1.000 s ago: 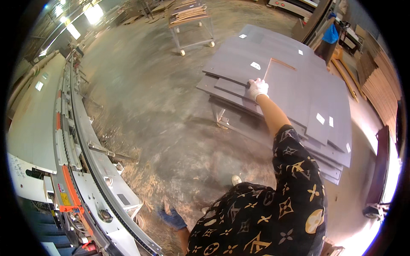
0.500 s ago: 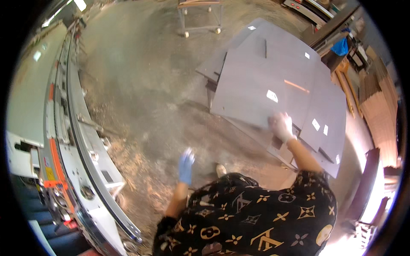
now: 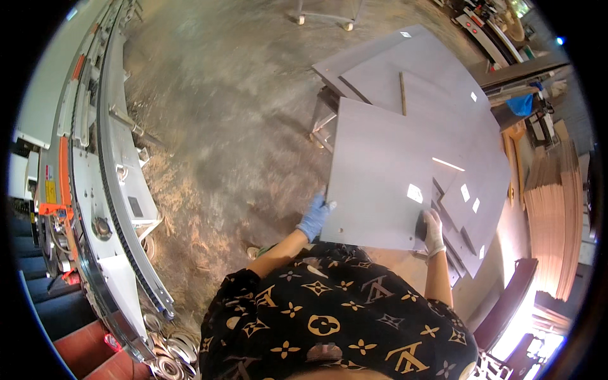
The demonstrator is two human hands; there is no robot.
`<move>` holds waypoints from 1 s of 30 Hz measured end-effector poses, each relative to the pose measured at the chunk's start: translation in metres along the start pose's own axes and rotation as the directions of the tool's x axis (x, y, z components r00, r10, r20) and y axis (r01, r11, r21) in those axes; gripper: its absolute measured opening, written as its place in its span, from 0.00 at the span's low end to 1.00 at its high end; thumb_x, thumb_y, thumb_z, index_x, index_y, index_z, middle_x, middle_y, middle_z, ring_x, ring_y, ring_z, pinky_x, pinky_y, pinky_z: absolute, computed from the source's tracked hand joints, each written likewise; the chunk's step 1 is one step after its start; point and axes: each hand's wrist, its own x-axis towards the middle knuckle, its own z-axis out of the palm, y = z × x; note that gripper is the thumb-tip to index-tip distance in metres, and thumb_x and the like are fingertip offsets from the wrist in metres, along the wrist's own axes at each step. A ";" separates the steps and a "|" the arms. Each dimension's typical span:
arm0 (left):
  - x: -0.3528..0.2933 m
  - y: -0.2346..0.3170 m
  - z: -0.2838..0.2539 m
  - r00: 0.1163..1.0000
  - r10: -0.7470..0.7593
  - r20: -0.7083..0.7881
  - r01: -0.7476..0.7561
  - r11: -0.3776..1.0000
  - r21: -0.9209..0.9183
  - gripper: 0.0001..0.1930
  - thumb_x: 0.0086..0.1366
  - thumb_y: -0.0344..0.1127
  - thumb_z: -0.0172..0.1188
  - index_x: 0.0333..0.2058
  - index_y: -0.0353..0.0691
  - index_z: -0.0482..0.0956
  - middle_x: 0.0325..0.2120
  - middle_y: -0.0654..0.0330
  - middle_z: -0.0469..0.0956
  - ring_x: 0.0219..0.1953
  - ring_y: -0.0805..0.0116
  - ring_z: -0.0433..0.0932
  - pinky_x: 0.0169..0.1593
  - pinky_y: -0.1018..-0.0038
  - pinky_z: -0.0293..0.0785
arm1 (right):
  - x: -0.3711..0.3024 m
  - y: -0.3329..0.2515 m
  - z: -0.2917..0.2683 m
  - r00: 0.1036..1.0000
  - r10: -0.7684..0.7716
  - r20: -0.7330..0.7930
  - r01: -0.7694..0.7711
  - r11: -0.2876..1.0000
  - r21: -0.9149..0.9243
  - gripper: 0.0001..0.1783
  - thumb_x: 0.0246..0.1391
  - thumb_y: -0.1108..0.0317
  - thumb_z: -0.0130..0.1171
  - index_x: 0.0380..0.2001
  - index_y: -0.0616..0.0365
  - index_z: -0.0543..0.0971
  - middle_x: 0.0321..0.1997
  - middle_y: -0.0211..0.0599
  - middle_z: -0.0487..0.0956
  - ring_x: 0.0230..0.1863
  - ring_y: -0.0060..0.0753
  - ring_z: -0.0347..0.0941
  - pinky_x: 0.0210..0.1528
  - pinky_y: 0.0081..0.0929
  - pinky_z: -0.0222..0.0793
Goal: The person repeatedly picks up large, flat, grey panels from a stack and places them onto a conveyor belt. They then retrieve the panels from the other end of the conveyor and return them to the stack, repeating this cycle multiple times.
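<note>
A large flat grey panel with a white label lies in front of me, its near edge close to my body. My left hand, in a blue and white glove, is closed on the panel's left edge near the close corner. At the panel's right edge, my right hand in a white glove grips it beside a dark rounded spot. The undersides of both grips are hidden. Beneath and beyond this panel, more grey panels are spread in an overlapping pile, some with white labels.
A long machine with a rail runs along the left. Rolls of edge strip lie at its near end. A wheeled metal cart stands far ahead. Stacked brown sheets are at the right. Dust and shavings cover the floor.
My left hand has moved from hanging free to the panel's left edge. My right hand has shifted to its right edge. The panel has turned and come nearer to me.
</note>
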 end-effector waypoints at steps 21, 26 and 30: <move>-0.056 -0.048 -0.171 0.927 0.213 -0.310 -0.145 0.963 0.226 0.25 0.64 0.41 0.52 0.56 0.32 0.64 0.50 0.58 0.69 0.51 0.67 0.66 0.56 0.73 0.61 | 0.019 0.006 0.198 0.908 -0.354 -0.226 0.390 0.910 0.142 0.19 0.56 0.60 0.57 0.15 0.53 0.66 0.19 0.15 0.62 0.24 0.12 0.53 0.24 0.16 0.51; -0.070 -0.054 -0.163 0.688 0.181 -0.703 0.095 0.937 0.335 0.27 0.67 0.50 0.47 0.53 0.31 0.65 0.46 0.55 0.70 0.48 0.62 0.67 0.55 0.69 0.63 | -0.002 0.021 0.238 0.892 -0.452 -0.021 0.424 0.818 0.389 0.18 0.51 0.74 0.56 0.13 0.52 0.63 0.17 0.15 0.63 0.20 0.09 0.54 0.21 0.14 0.52; -0.110 -0.099 -0.186 0.762 0.214 -0.612 0.014 0.939 0.344 0.21 0.64 0.43 0.54 0.48 0.32 0.69 0.41 0.58 0.73 0.43 0.66 0.69 0.49 0.70 0.67 | 0.008 0.029 0.258 0.685 -0.660 0.309 0.559 0.748 0.358 0.13 0.37 0.71 0.64 0.13 0.54 0.67 0.15 0.20 0.68 0.19 0.14 0.62 0.22 0.18 0.60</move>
